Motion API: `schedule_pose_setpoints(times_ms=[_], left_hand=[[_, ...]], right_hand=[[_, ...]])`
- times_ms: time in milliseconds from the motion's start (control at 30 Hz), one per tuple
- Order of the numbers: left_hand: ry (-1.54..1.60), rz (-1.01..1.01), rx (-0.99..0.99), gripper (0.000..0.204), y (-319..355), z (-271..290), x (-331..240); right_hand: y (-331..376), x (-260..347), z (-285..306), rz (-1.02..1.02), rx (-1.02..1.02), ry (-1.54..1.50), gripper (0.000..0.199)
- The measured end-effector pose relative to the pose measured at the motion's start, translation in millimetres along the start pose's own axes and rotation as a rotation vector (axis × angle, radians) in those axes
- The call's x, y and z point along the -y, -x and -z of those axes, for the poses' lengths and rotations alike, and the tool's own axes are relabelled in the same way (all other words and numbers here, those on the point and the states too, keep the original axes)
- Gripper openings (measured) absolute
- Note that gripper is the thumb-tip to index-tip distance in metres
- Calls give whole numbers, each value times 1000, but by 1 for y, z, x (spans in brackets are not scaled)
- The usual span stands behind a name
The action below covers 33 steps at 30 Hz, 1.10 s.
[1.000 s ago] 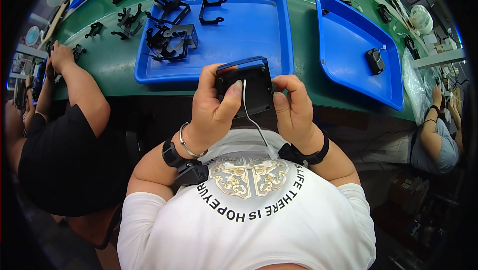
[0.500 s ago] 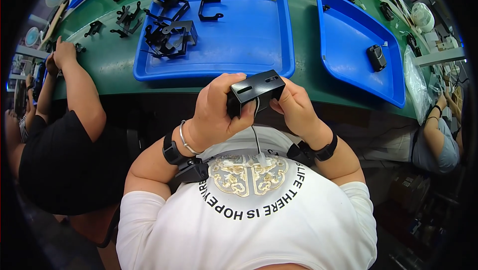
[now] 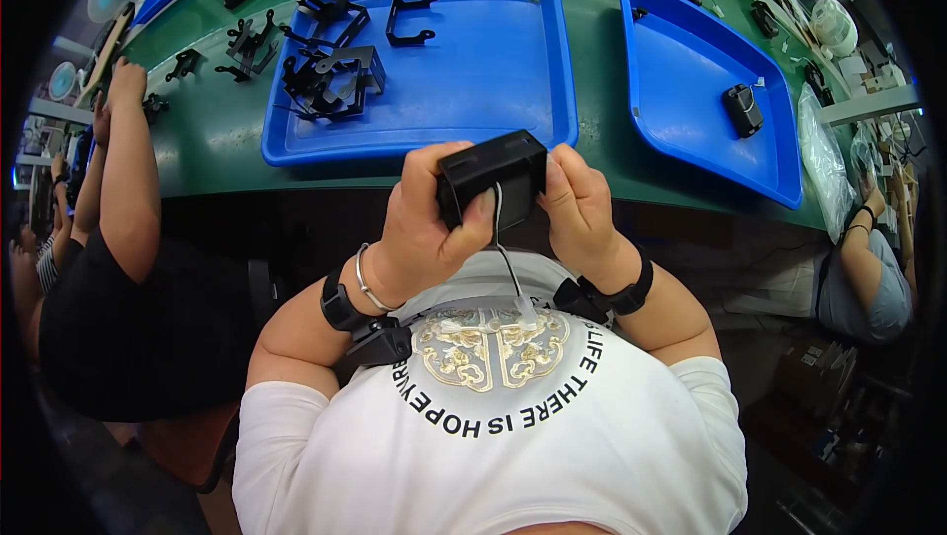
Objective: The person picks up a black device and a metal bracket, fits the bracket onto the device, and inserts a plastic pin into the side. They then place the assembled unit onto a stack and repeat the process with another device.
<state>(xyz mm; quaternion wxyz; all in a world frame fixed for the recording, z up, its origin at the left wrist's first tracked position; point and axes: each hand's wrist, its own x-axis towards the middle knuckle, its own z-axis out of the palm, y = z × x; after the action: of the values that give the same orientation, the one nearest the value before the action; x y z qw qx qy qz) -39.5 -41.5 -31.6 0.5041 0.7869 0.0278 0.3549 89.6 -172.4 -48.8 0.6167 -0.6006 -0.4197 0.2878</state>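
My left hand (image 3: 424, 210) is wrapped round a black box-shaped part (image 3: 493, 162), fingers behind it and thumb on its near face. The part is tilted above my lap, just in front of the bench's near edge. From its near side a thin cable (image 3: 509, 264) hangs down to a pale connector (image 3: 527, 315) against my white shirt. At the box's right end, the closed thumb and fingers of my right hand (image 3: 582, 202) press on its edge; what lies under those fingertips is hidden.
A blue tray (image 3: 493, 91) on the green bench holds several black brackets (image 3: 330, 81). Another blue tray (image 3: 710, 165) at right contains a black box with a cable (image 3: 743, 111). More brackets (image 3: 247, 47) lie left. Co-workers' arms show at left (image 3: 128, 160) and right (image 3: 861, 264).
The black box has turned in my hands, so its slotted face shows less. My right hand has shifted slightly left along with it. The left co-worker's arm has moved left.
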Motion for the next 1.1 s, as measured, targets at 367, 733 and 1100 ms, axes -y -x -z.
schedule_pose_setpoints(times_ms=[367,733,1100], left_hand=[[380,460,-86,30,0,3,-3],[352,468,-35,25,-4,9,-7],[210,243,-1,27,6,2,-11]], right_hand=[[-13,1,3,590,-60,530,28],[0,12,-7,67,49,163,28],[-1,11,-9,82,-4,-130,35]])
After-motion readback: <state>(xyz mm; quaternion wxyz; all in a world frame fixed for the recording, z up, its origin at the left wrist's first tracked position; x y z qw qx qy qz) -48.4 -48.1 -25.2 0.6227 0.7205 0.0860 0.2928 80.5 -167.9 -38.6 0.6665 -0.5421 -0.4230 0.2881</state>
